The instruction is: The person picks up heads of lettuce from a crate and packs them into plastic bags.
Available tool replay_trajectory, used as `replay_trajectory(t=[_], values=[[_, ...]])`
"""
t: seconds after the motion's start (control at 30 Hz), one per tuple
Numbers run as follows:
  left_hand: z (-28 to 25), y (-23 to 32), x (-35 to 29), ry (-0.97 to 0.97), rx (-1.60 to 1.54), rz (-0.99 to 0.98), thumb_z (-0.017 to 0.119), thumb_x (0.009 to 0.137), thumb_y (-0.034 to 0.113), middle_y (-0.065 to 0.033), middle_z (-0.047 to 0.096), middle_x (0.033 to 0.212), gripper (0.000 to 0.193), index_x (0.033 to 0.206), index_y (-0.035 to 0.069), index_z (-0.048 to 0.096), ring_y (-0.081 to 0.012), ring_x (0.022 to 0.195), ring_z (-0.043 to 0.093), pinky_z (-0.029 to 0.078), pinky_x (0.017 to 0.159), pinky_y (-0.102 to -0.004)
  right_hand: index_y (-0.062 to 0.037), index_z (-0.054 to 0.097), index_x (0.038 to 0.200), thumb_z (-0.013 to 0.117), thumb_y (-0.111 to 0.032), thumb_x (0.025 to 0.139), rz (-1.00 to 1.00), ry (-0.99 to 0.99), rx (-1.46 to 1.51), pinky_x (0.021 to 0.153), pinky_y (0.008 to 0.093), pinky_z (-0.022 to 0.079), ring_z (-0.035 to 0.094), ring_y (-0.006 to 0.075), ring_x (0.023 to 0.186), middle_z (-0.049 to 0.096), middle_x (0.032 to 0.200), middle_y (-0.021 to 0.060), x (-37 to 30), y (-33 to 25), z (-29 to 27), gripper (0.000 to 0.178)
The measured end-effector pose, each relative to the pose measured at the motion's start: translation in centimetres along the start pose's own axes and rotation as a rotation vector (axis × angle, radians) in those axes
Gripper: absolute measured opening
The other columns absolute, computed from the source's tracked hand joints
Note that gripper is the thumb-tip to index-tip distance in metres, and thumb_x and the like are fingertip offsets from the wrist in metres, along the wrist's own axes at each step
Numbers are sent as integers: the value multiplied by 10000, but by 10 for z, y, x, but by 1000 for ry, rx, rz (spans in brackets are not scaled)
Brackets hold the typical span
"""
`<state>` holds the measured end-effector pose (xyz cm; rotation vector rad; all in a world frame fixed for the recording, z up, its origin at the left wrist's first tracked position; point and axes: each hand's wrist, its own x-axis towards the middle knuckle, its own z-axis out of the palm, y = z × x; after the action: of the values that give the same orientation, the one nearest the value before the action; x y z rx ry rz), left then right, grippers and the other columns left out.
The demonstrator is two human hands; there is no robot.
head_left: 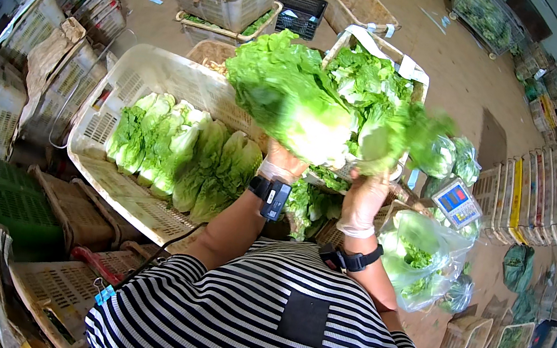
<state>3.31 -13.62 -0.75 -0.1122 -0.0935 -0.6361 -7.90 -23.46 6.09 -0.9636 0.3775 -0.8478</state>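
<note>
My left hand (282,163), in a thin pale glove, is closed around the base of a large leafy lettuce head (285,90), raised in front of me. Beside it my right hand (364,202) is closed on lettuce leaves (389,139), smeared by motion; whether they are a whole head or loose leaves I cannot tell. Behind them a crate of lettuce (370,75) has a white strip over its rim. To the left, a big off-white plastic crate (164,66) holds several lettuce heads (183,151) laid side by side.
A clear plastic bag of greens (420,253) and a digital scale display (458,202) stand to my right. Stacked crates (222,6), a black basket (300,15) and a beige crate (358,7) are farther off. Nested crates (541,192) line the right side.
</note>
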Motion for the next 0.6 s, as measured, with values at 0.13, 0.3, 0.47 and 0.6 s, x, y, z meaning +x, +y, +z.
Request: replay_trajectory(t=[0.13,0.3,0.47,0.6], values=[[-4,30,5,73,34,-7,531,855,420,-197,488,1279,575,1284,48,446,-294,1071,544,499,822,-459,-73,559,931,508,-222,934,-191,4,-434,570,212,398,504,92,650,550,759,18,65,-13,-25,158],[-5,38,8,-25,75,-262,499,861,458,-162,558,1047,492,1106,32,513,-274,881,579,509,659,-438,3,543,1184,609,-230,857,-274,3,-1265,895,328,418,564,270,1010,594,1140,184,147,19,-74,407],[-2,31,-2,50,279,17,634,791,461,-110,537,1215,632,1239,48,465,-287,1107,518,432,953,-442,-53,590,955,725,-77,742,-268,-516,-1014,587,225,424,473,77,648,556,838,1,8,-25,35,254],[-11,24,1,40,264,-38,697,758,410,-84,514,1267,653,1262,64,465,-267,1176,478,387,1006,-449,-43,566,914,750,-81,707,-325,-464,-1000,552,234,441,523,121,601,549,788,48,1,-9,25,279]])
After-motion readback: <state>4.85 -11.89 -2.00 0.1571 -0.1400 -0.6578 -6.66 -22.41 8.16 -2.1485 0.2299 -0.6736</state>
